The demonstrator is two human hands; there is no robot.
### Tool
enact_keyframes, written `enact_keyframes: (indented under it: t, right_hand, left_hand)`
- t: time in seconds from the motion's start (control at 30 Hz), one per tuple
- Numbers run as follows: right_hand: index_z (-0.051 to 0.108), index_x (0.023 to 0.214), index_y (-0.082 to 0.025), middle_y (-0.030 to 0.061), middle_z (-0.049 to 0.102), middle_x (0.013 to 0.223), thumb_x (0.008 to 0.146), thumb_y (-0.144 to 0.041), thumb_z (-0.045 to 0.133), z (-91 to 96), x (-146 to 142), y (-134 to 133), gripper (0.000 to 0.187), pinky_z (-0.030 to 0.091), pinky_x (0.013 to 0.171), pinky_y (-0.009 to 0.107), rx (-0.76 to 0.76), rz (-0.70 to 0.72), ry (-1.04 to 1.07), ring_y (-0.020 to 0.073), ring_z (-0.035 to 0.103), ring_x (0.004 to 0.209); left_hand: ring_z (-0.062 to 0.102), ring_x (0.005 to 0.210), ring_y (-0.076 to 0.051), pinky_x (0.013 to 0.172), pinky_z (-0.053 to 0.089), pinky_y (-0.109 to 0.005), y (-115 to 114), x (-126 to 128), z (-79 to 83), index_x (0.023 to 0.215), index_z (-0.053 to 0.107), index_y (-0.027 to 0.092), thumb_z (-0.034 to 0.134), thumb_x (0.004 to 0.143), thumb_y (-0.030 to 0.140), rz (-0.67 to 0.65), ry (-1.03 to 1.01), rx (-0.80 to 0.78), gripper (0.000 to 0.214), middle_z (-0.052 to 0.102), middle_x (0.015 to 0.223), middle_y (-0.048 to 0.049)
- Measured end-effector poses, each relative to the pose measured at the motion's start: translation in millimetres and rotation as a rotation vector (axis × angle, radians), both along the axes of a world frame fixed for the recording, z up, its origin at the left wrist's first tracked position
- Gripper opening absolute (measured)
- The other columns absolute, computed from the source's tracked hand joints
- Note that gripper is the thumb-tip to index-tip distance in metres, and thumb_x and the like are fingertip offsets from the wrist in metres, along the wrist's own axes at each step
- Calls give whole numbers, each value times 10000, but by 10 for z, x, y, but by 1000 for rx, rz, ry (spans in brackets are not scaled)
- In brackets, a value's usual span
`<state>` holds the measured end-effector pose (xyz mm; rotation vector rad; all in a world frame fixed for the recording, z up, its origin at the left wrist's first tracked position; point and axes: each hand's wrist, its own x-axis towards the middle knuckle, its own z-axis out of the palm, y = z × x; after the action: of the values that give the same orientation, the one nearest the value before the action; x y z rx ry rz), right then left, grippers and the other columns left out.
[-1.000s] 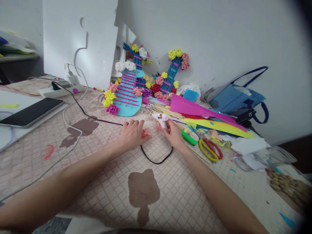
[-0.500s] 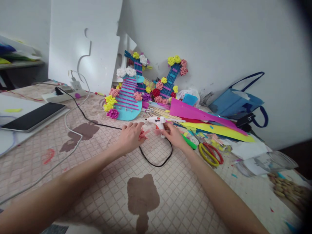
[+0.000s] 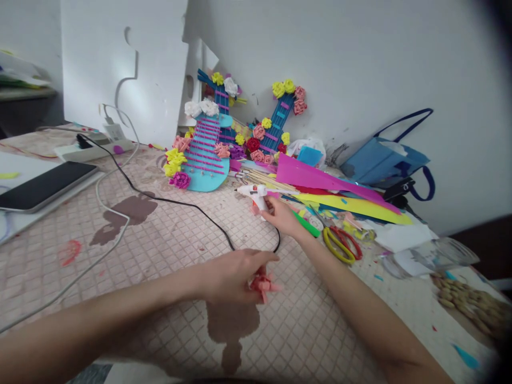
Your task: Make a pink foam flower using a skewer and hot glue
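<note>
My left hand (image 3: 236,274) is closed around a pink paper flower (image 3: 264,286), whose strips stick out past the fingertips, above the near middle of the table. Farther away, my right hand (image 3: 280,215) grips the handle of a white glue gun (image 3: 254,193), its dark nozzle facing left. The gun's black cord (image 3: 188,204) loops across the table behind my left hand. Behind the gun stands a turquoise panel (image 3: 206,181) with magenta sticks and paper flowers.
Right of my right hand lie yellow- and red-handled scissors (image 3: 339,245), a magenta sheet (image 3: 320,178) and a clear plastic container (image 3: 452,253). A blue bag (image 3: 380,162) leans on the wall. On the left are a tablet (image 3: 48,184), a power strip (image 3: 92,150) and a white cable (image 3: 114,250).
My left hand has come nearer and to the right with the pink paper flower, away from the glue gun. My right hand keeps its hold on the gun. The view has shifted slightly.
</note>
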<state>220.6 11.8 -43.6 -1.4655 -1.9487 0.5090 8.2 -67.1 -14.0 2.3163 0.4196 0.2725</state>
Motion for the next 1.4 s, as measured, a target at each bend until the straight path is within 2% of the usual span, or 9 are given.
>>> enact_keyframes:
  t: [0.17,0.27,0.37,0.47,0.6,0.77,0.93,1.13,1.4]
  right_hand:
    - [588,1049,-159,80,696,979,778,-190,570,-17,10,16,273,490,742,321,35,-1,-29,202,642,857]
    - [578,1073,-170,76,689,999,776,-186,551,-47,13,30,298,488,750,326,68,-8,-48,203,636,861]
    - [567,1109,-164,84,676,1046,786,-190,531,-77,24,79,326,485,771,335,90,9,-58,206,629,884]
    - [545,1164,-162,84,665,1079,796,-185,523,-86,54,170,369,485,780,329,80,53,-46,198,628,893]
    - [550,1161,-150,92,657,1105,798,-169,520,-66,102,297,365,487,816,323,43,160,-19,197,623,957]
    - [579,1107,-159,80,662,1092,774,-148,537,-49,124,372,336,497,831,335,35,191,-33,194,625,972]
    - [582,1086,-150,91,666,1076,817,-196,538,-53,109,389,277,507,818,341,37,164,-55,188,635,942]
    - [582,1100,-143,99,672,1065,816,-201,566,29,103,340,290,505,805,330,44,117,-88,190,633,941]
    - [626,996,-144,63,694,903,780,-142,583,42,128,302,220,476,703,282,56,70,-181,166,617,767]
  left_hand:
    - [604,966,-237,829,487,-328,-34,24,-57,1280,479,169,715,726,271,-26,20,136,611,623,1071,-99]
    - [607,950,-217,797,490,-308,48,5,-37,1202,527,190,690,776,341,81,13,137,480,602,1105,-89]
    - [612,899,-195,753,481,-287,145,-14,-23,1042,595,187,641,799,200,226,117,195,249,604,1048,-62]
    - [619,856,-180,736,474,-269,220,-5,-58,907,629,188,587,805,125,235,217,247,127,611,981,-41]
    - [619,805,-185,681,467,-278,363,48,-163,842,618,183,479,868,118,342,241,446,156,607,936,-50]
    - [621,831,-209,713,479,-316,639,31,-237,838,618,164,429,857,77,462,217,481,209,606,925,-79]
    - [623,891,-191,763,503,-290,658,-43,-245,944,627,174,542,813,124,458,146,447,164,623,998,-61]
    - [608,942,-206,802,501,-307,587,-36,-256,991,622,157,562,849,166,442,91,439,155,613,1036,-85]
    - [605,869,-194,757,487,-295,617,-12,-310,869,637,160,561,841,128,437,70,456,87,627,935,-61]
